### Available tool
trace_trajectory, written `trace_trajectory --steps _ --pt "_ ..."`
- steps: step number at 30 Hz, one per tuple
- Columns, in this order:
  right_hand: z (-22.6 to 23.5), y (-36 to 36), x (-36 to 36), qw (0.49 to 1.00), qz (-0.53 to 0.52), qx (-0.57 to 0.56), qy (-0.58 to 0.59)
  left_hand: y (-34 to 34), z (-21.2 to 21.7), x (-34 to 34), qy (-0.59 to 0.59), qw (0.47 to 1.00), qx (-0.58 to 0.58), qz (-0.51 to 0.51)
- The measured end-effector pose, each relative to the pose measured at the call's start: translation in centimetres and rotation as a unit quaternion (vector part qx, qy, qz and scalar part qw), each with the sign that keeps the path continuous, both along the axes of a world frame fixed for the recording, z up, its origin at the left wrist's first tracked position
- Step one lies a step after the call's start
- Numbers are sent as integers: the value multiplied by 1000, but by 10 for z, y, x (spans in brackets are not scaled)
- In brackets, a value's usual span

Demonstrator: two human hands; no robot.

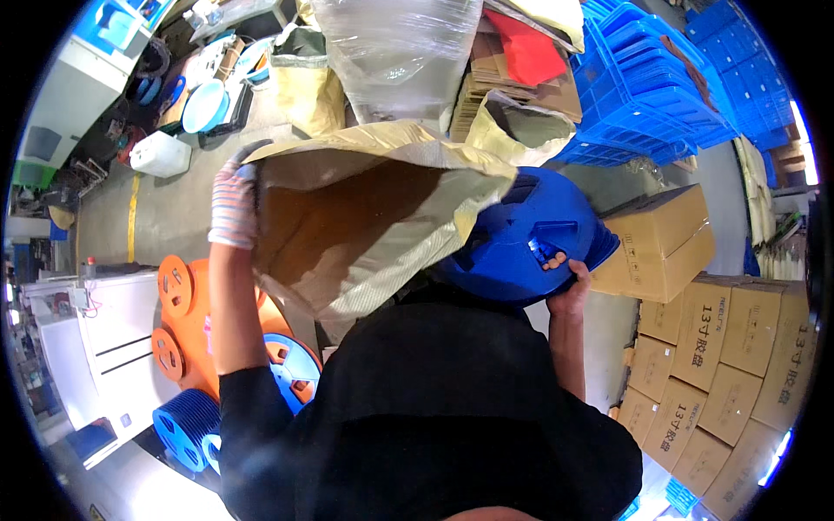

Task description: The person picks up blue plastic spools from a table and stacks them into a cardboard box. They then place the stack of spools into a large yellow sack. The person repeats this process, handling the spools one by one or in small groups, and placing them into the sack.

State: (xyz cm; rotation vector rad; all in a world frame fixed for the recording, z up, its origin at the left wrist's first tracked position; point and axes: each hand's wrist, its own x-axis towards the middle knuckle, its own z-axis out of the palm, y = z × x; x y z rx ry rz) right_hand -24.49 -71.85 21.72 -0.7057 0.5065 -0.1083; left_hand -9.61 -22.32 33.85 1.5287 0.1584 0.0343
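A large yellowish woven sack (387,137) hangs in front of me with its mouth wide open; its inner wall looks brown and grey. My left hand (234,204), in a striped knit glove, is closed on the left end of the sack's rim. With my right hand (566,282), I hold a stack of blue plastic reels (499,269) beside the sack's right edge. The right fingers reach through an opening in the reels, and their tips show there. The sack partly covers the reels' left side. The sack's bottom is hidden.
Cartons (678,369) are stacked at the right, with a single cardboard box (651,247) nearer the reels. Blue crates (643,95) stand at the far right. An orange table (200,321) at the left holds more reels. A white jug (161,154) sits on the floor.
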Motion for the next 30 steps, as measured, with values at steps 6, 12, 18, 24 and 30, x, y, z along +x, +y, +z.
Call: trace_trajectory --steps 6,12,18,24,30 --pt "9 -9 -14 998 -43 -10 48 -56 -153 34 56 986 118 103" --pt "31 -22 -23 999 -50 2 19 -118 -270 46 109 983 66 129" --pt "64 -6 -10 998 -13 12 -64 -182 -252 37 158 966 178 103" --pt "30 28 10 993 109 43 -31 -165 -349 37 103 991 85 6" --pt "-8 38 12 989 92 27 114 -166 -332 27 348 909 -227 -16"
